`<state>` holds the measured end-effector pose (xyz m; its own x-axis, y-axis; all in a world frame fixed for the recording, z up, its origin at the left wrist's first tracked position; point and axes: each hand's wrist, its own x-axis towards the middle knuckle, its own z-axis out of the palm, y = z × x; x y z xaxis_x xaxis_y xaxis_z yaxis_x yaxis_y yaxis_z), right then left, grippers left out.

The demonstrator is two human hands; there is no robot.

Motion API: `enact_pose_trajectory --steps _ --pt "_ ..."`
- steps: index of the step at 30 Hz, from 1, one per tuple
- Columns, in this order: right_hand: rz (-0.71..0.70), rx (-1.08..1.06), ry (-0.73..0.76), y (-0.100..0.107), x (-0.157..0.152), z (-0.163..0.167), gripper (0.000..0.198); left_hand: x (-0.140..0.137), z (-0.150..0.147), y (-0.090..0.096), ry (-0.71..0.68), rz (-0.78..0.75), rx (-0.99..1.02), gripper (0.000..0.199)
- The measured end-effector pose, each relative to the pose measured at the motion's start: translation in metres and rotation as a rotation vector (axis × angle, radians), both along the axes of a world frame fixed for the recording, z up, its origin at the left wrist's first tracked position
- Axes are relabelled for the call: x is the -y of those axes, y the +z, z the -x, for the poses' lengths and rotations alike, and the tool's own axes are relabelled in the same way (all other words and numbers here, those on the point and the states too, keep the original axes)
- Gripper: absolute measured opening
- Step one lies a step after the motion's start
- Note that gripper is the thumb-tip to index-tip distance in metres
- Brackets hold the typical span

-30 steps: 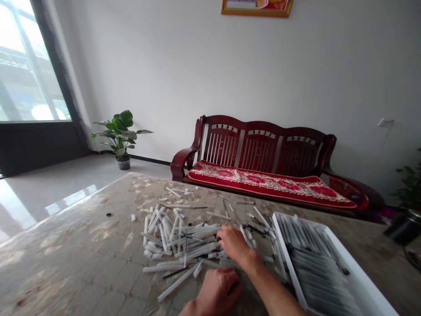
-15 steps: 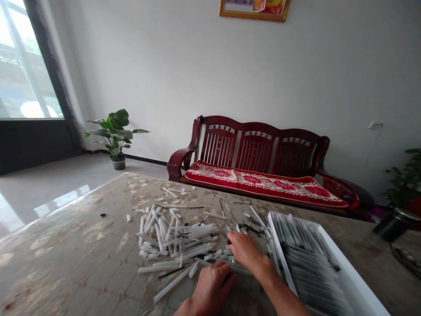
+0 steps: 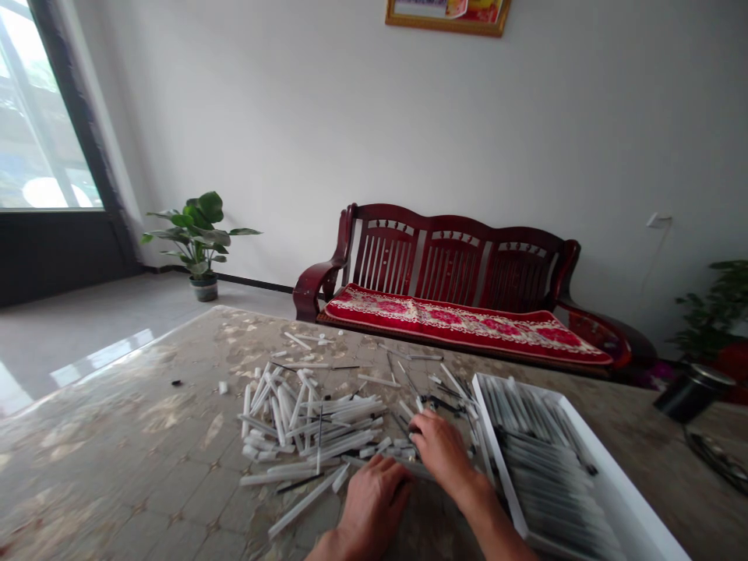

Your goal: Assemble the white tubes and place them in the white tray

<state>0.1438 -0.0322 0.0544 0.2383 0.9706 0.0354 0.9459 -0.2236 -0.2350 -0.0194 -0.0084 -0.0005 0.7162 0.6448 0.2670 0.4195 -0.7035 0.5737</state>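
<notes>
My left hand (image 3: 375, 499) rests low at the near edge of the pile, fingers curled. A greyish translucent pen tube (image 3: 421, 470) sticks out from its finger side toward the right. Just above and to the right, my right hand (image 3: 442, 448) has its fingers bent down among small parts; what its fingertips pinch is hidden. A heap of whitish translucent pen tubes (image 3: 339, 444) lies left of my hands, with thin black refills (image 3: 299, 484) mixed in. Right of my hands stands a white tray (image 3: 631, 499) holding rows of clear pens (image 3: 555, 475) with dark parts.
The patterned tabletop (image 3: 117, 460) carries loose tubes and black bits (image 3: 444, 405) beyond my hands. A dark cylinder (image 3: 693, 393) with a cable stands at right. Behind the table are a red wooden bench (image 3: 449, 265) and a potted plant (image 3: 202, 234).
My right hand has moved slightly away from my left hand, its fingers still bent over the small parts. The whole view has shifted a little; the heap and tray look the same.
</notes>
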Motion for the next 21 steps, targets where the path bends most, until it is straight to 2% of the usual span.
enact_pose_trajectory --steps 3,6,9,13,21 --pt "0.053 0.048 -0.017 0.000 0.002 0.006 0.019 0.000 0.000 -0.001 -0.001 -0.006 0.004 0.021" --pt "0.098 0.122 -0.042 0.002 0.003 0.010 0.027 0.000 0.001 -0.001 -0.008 -0.002 0.009 0.021" --pt "0.101 0.186 -0.057 0.004 0.004 0.011 0.029 0.000 0.001 -0.002 -0.007 0.004 -0.005 0.020" --pt "0.088 0.178 -0.044 0.003 0.004 0.013 0.025 0.000 0.001 -0.002 -0.009 0.001 -0.017 0.020" --pt "0.210 0.235 -0.067 0.004 0.002 0.016 0.035 -0.001 0.001 -0.005 0.018 -0.019 0.010 0.021"
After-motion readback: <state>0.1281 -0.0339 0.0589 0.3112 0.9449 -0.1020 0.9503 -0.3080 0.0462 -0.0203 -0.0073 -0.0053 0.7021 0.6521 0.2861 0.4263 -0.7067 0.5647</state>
